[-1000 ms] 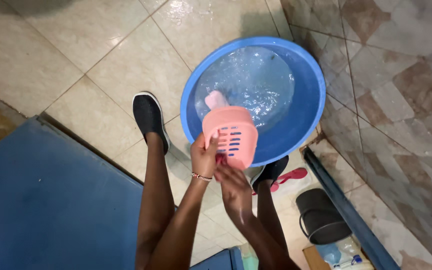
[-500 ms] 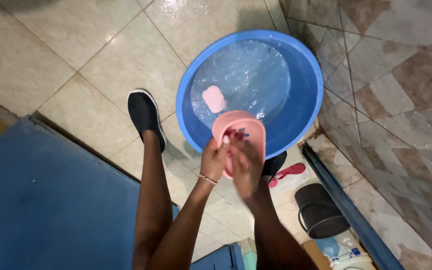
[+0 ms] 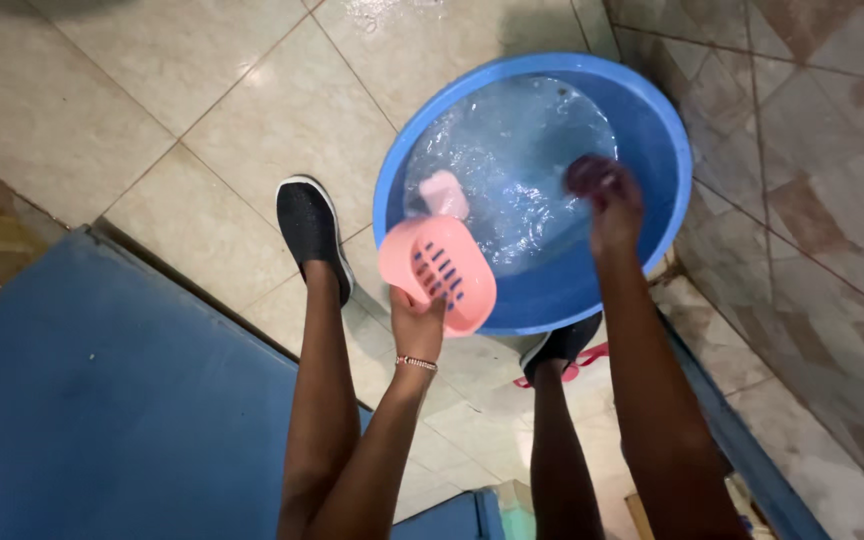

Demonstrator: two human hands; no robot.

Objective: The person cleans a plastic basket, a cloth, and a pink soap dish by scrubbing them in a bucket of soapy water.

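You are holding the pink slotted basket [image 3: 439,273] in your closed left hand [image 3: 415,318] at the 7 o'clock rim of the blue basin [image 3: 652,140], your right hand [image 3: 607,195], its grip unclear, is dipping into the soapy water, so washing seems underway, on a wet tiled floor [image 3: 252,130] beside a tiled wall [image 3: 812,180].

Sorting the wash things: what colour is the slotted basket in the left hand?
Pink, seen in the head view: the slotted basket held by the left hand.
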